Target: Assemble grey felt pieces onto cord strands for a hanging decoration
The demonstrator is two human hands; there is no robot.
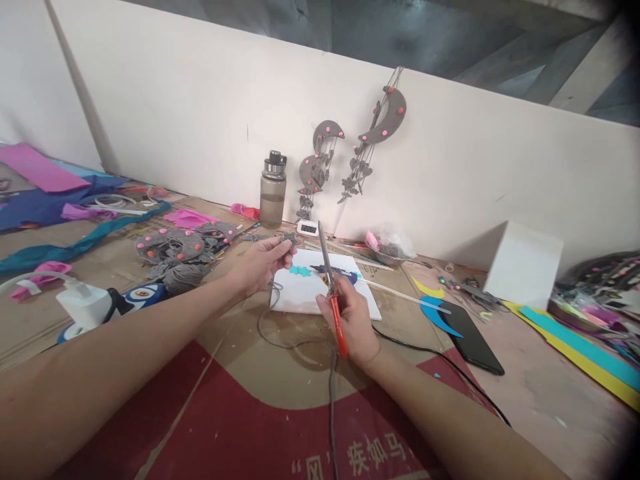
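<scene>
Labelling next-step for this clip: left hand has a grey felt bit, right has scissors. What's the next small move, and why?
Probably bring the small grey felt piece down to the scissors. The left hand pinches the piece in its fingers above the white board, apart from the blades; the right hand holds the scissors upright, blades looking closed.

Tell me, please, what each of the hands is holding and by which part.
The left hand pinches a small grey felt piece by its edge between the fingertips. The right hand grips scissors by their red handles, blades pointing up.
</scene>
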